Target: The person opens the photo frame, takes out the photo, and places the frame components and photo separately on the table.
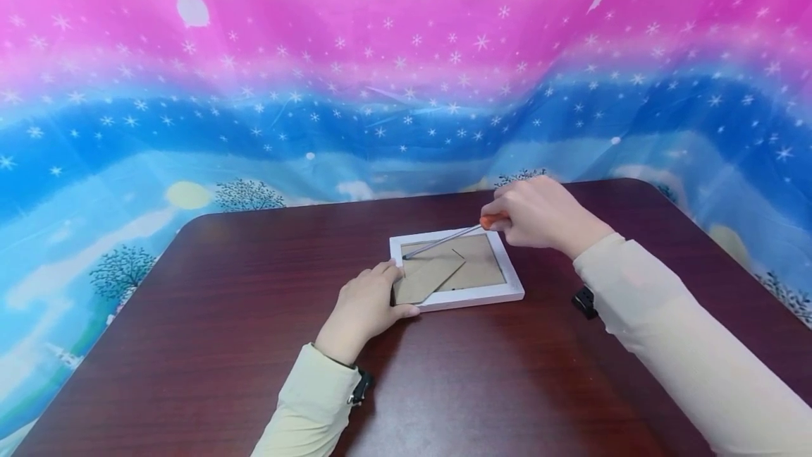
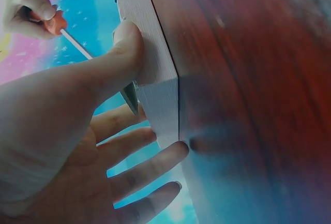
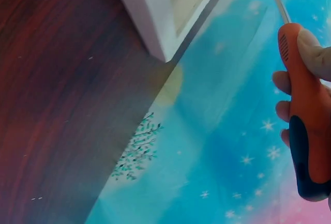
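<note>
A white picture frame (image 1: 514,288) lies on the table with its brown backing board (image 1: 485,259) facing up. On the backing, a flat stand leg (image 1: 425,279) slants across the left part. My left hand (image 1: 364,305) steadies the frame's near left corner; its thumb rests along the near side, and its fairly straight, spread fingers touch the left side. My right hand (image 1: 536,214) grips the orange and black handle of a screwdriver (image 3: 305,100) above the far right part of the frame. The screwdriver's long shaft (image 1: 444,238) slopes down leftward, its tip at the backing's left inner edge.
The dark reddish wooden table (image 1: 190,344) extends around the frame, with rounded far corners. Behind it hangs a pink and blue cloth (image 1: 380,90) with snowflakes and trees. Each wrist wears a black strap (image 1: 361,386).
</note>
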Action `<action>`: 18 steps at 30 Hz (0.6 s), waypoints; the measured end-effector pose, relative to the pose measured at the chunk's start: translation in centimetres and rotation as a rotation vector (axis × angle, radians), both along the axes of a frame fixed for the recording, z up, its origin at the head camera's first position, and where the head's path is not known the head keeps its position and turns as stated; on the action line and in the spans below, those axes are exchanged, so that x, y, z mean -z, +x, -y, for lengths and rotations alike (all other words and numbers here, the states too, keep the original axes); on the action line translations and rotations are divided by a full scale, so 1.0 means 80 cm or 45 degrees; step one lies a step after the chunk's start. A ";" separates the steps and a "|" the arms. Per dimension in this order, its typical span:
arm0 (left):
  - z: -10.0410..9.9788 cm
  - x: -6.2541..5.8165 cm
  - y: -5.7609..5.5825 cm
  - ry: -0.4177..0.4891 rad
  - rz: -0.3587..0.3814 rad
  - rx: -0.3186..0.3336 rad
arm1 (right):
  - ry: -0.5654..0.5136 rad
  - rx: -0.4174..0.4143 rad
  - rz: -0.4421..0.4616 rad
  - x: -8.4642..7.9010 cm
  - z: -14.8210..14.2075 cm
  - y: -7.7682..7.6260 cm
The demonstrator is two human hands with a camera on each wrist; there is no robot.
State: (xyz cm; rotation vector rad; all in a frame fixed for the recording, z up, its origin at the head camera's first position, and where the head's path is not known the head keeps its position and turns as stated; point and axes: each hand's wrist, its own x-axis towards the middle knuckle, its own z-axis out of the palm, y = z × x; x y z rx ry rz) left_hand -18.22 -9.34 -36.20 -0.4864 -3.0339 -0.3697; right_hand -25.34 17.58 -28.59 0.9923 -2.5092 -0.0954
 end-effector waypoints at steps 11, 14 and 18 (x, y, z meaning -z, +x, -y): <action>-0.002 -0.001 0.001 -0.026 -0.041 0.020 | 0.286 -0.025 0.014 -0.057 0.051 0.014; -0.003 -0.001 0.002 -0.021 -0.045 0.023 | 0.326 -0.029 -0.003 -0.068 0.064 0.016; -0.003 -0.003 0.002 -0.024 -0.049 0.025 | 0.350 -0.032 -0.043 -0.075 0.076 0.017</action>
